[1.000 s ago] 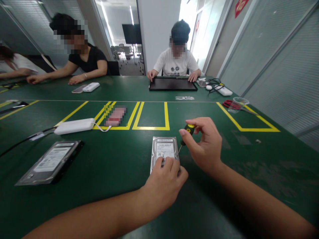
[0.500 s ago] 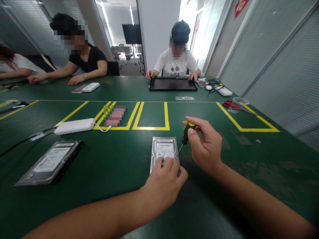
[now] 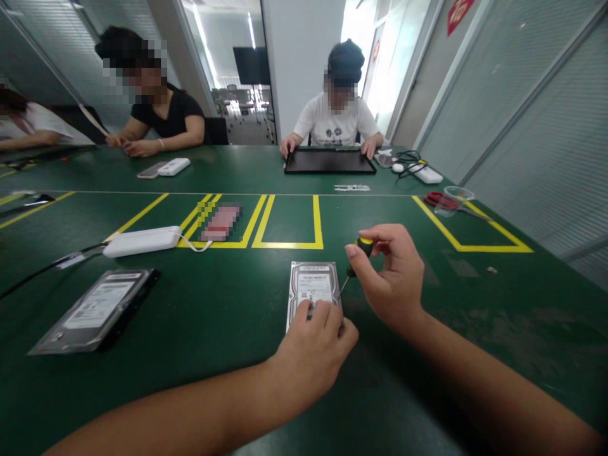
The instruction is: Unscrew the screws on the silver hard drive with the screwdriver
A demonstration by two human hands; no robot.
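A silver hard drive (image 3: 313, 278) with a white label lies on the green table in front of me. My left hand (image 3: 316, 348) grips its near end, the fingers bent over the top and hiding that part. My right hand (image 3: 394, 275) is closed around the black and yellow handle of a screwdriver (image 3: 363, 248). The screwdriver leans, its thin shaft reaching down to the drive's right edge; I cannot make out exactly what the tip touches. Off to the left rests a second hard drive (image 3: 97, 310), label side up.
A white power strip (image 3: 142, 240) with a black cord lies beyond the second drive, near a pink phone (image 3: 221, 223). Red-handled scissors (image 3: 441, 200) and a clear plastic cup (image 3: 453, 200) are at the right. Across the table a person holds a black panel (image 3: 330, 161).
The fingers of my right hand have shifted around the screwdriver handle, which leans slightly more to the right. My left hand and the drive stay put. A co-worker's arm at the left has drawn back.
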